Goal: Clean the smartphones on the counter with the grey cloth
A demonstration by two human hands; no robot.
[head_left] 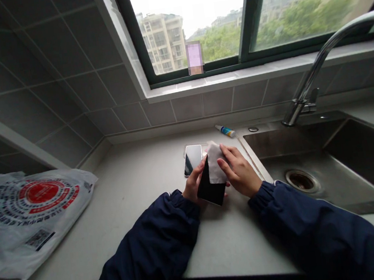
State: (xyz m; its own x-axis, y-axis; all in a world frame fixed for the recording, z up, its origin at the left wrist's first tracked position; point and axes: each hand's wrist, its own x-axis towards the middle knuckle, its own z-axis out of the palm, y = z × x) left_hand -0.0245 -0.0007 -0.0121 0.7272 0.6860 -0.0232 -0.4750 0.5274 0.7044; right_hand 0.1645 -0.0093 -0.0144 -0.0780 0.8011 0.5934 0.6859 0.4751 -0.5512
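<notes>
Black phone [210, 192] held above the counter [137, 178], a pale cloth [216, 166] over its upper part.

Both forearms reach forward and angle inward, hands meeting at the phone, which tilts with its lower end toward the person. The left hand [193, 187] is closed around it, thumb along the left edge, fingertips showing past the right edge; the right hand [240, 172] comes from the other side, bent thumb and forefinger closed on the zigzag-edged cloth against the phone. Just beyond lies a second phone [192, 159]; farther back, a small tube [226, 130]. A sink [339, 171] is to the right, a plastic bag [60, 219] well to the left.
</notes>
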